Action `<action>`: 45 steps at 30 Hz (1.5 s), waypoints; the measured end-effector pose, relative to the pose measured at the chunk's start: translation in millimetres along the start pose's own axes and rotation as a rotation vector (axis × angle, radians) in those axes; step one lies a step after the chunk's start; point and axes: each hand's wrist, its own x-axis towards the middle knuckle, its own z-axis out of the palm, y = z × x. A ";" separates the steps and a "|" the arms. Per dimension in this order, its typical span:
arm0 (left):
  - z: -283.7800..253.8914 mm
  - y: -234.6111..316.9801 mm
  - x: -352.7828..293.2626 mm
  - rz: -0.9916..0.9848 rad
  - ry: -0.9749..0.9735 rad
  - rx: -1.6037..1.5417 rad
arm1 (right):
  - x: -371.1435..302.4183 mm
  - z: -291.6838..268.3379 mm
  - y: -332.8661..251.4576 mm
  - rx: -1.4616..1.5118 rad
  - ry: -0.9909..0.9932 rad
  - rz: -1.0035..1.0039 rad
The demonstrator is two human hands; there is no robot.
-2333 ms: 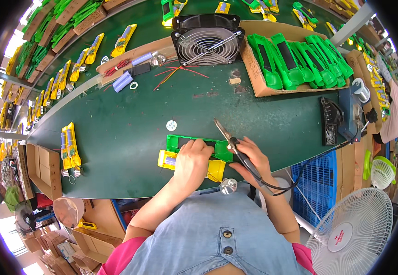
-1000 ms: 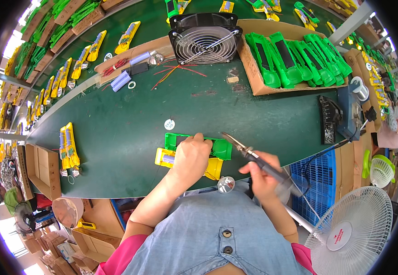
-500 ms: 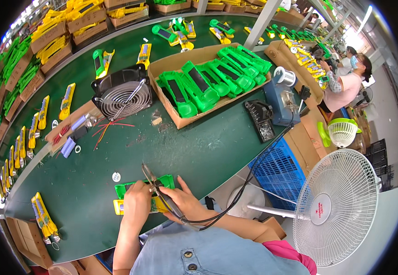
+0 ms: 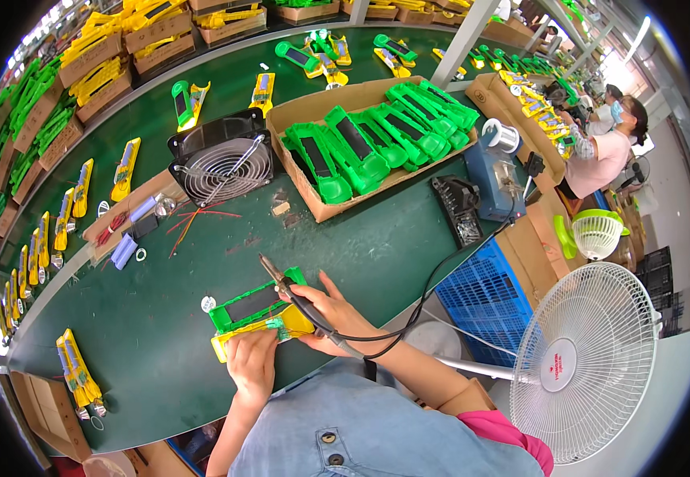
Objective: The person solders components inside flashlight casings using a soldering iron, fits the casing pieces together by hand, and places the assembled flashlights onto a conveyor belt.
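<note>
ok so the casing (image 4: 241,310) is bright green, black panel (image 4: 259,302), yellow shell (image 4: 295,319) right beside it, black-handled soldering iron (image 4: 313,312) over its right end, dark green bench (image 4: 146,342) underneath.

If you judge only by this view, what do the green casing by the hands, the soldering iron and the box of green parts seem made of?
Green casing: probably moulded plastic, semi-gloss, given its even colour and thin formed walls.
Soldering iron: its greyish shaft suggests dull metal; its dark handle could be plastic or rubber.
Box: likely cardboard, matte, from its plain brown walls.
</note>
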 end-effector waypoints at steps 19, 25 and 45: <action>-6.2 2.9 14.2 -0.332 -0.120 -0.210 | -63.3 15.4 -11.2 0.380 0.536 0.090; -2.9 4.0 14.3 -0.320 -0.063 -0.220 | -65.6 22.1 -13.7 0.391 0.567 0.172; -4.1 2.5 17.9 -0.309 -0.142 -0.153 | -56.3 11.6 -14.9 0.341 0.623 0.075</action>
